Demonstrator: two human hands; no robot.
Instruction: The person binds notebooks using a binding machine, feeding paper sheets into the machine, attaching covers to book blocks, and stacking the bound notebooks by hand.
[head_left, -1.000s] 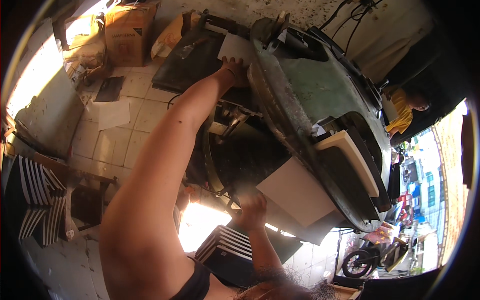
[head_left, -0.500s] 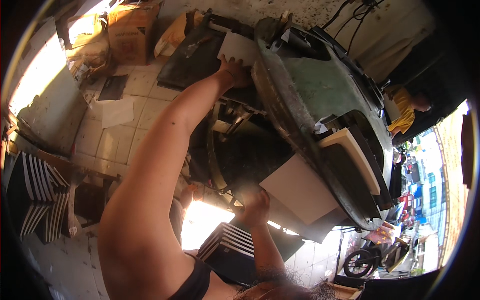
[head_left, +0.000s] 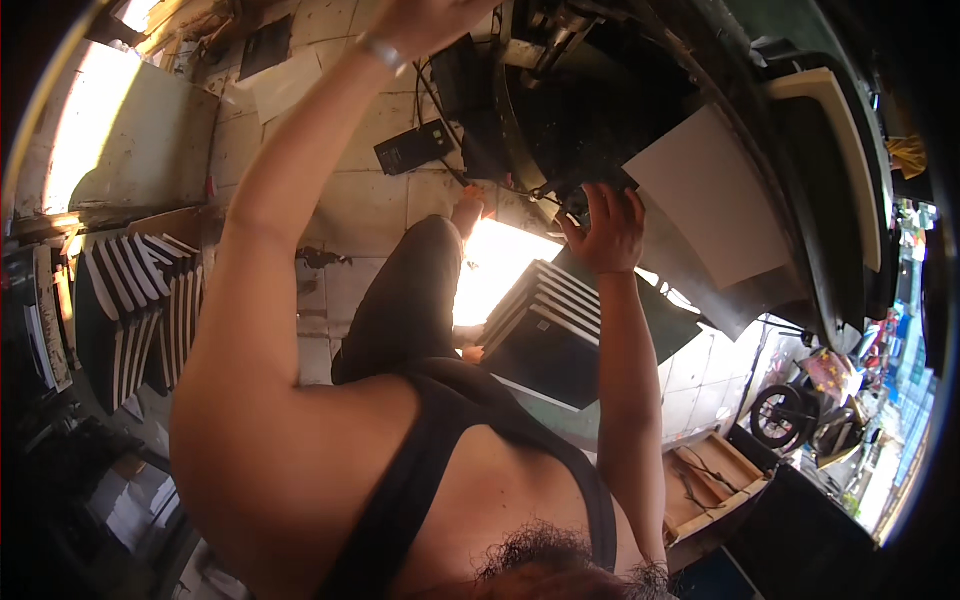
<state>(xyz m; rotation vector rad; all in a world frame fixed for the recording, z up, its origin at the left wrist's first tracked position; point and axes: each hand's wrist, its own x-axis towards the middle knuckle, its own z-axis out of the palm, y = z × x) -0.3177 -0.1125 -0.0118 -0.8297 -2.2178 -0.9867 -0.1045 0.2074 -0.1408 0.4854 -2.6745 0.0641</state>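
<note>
Fingers (head_left: 612,205) of the right hand (head_left: 605,232), at centre right of the frame, are spread open and slightly curled, reaching up to the lower edge of a large dark round machine (head_left: 600,110); whether they touch it cannot be told. Just right of that hand, a pale rectangular sheet (head_left: 712,195) lies tilted against the machine's dark curved rim. Further right, a cream padded panel (head_left: 835,150) follows the curve of the machine.

At the top centre edge, the left hand (head_left: 425,20) is raised high and partly cut off by the frame, a thin band at its wrist; its fingers are out of sight, so their grip cannot be told. The left arm runs from it down to the shoulder at lower left.

Below the right hand, at centre, a stack of dark flat boards with pale edges (head_left: 545,320) leans fanned out beside a bright patch of sunlight on the tiled floor (head_left: 370,200). A small black rectangular box (head_left: 412,150) lies on the tiles in the upper middle. At left, a second row of dark pale-edged boards (head_left: 140,300) stands on edge. At upper left, a white paper sheet (head_left: 285,85) lies on the floor. At lower right, a shallow wooden tray (head_left: 715,480) sits near a parked motorbike (head_left: 800,410).
</note>
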